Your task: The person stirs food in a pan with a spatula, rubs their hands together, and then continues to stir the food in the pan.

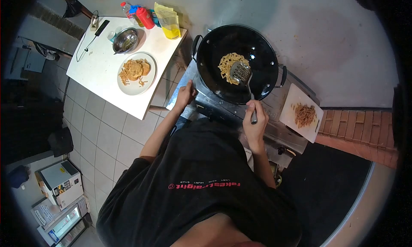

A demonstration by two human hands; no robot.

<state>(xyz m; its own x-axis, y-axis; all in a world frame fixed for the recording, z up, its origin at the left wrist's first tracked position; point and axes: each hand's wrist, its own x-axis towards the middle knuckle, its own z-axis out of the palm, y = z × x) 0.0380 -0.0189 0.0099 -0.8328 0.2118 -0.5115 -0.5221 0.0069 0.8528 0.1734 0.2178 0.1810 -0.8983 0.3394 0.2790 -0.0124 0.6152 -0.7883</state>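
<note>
My right hand (256, 113) is closed around the handle of a slotted metal spatula (241, 73). The spatula's head rests on a small heap of pale, short-cut pieces (228, 63), perhaps pasta or beans, in the middle of a black two-handled wok (214, 81). The wok sits on a steel stove (223, 111). My left hand (185, 95) is at the stove's left edge, below the wok's left handle, with its thumb extended and its fingers curled at the edge. Part of its grip is hidden.
To the left, a white table (101, 90) bears a plate of food (143, 89), a metal bowl (125, 41), bottles (145, 18) and a yellow pouch (168, 22). At right, a white cutting board (288, 111) holds chopped brown pieces (305, 115), beside a brick ledge (356, 126).
</note>
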